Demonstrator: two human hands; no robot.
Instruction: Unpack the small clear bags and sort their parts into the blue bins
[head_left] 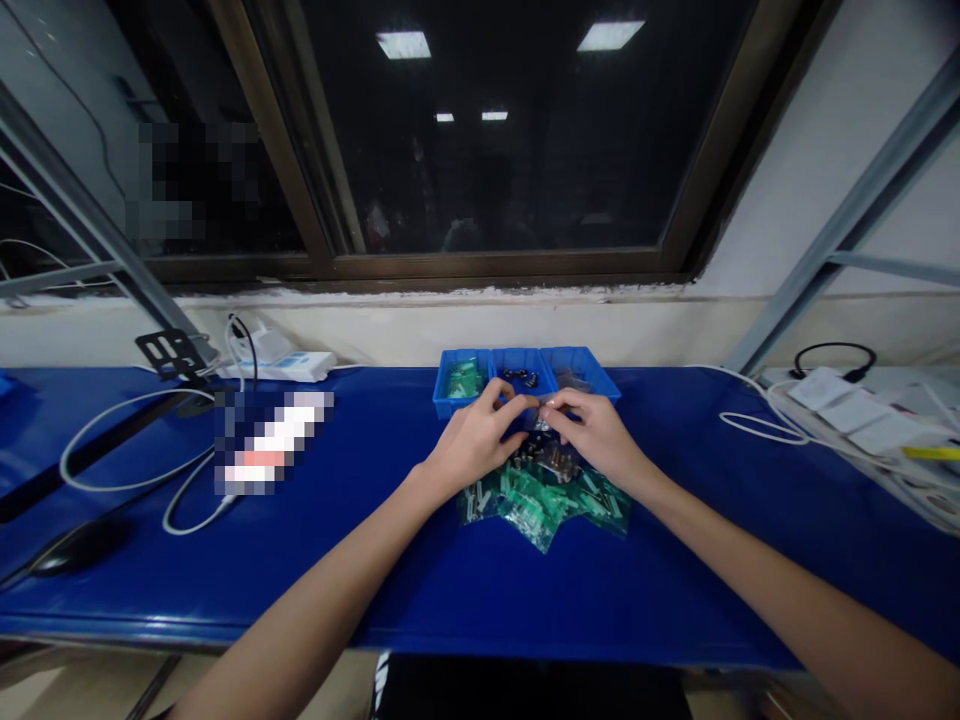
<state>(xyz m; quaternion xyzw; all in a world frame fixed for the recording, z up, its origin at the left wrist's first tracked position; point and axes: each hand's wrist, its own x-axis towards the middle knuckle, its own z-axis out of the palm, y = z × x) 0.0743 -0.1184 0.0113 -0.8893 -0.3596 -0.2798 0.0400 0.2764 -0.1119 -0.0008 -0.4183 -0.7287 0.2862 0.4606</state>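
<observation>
My left hand (477,436) and my right hand (589,430) meet above a heap of small green plastic bags (544,495) holding metal parts, on the blue table (420,560). Both hands have their fingers pinched together on a small item (538,404) held between them; it is too small to name. Just beyond the fingertips stand three joined blue trays (525,375): the left one holds green bags, the middle one dark small parts, the right one pale parts.
White cables (135,455) and a black mouse (75,545) lie at the left. A white power strip (289,365) sits at the back left. More cables and white adapters (847,405) lie at the right. Grey frame struts rise on both sides.
</observation>
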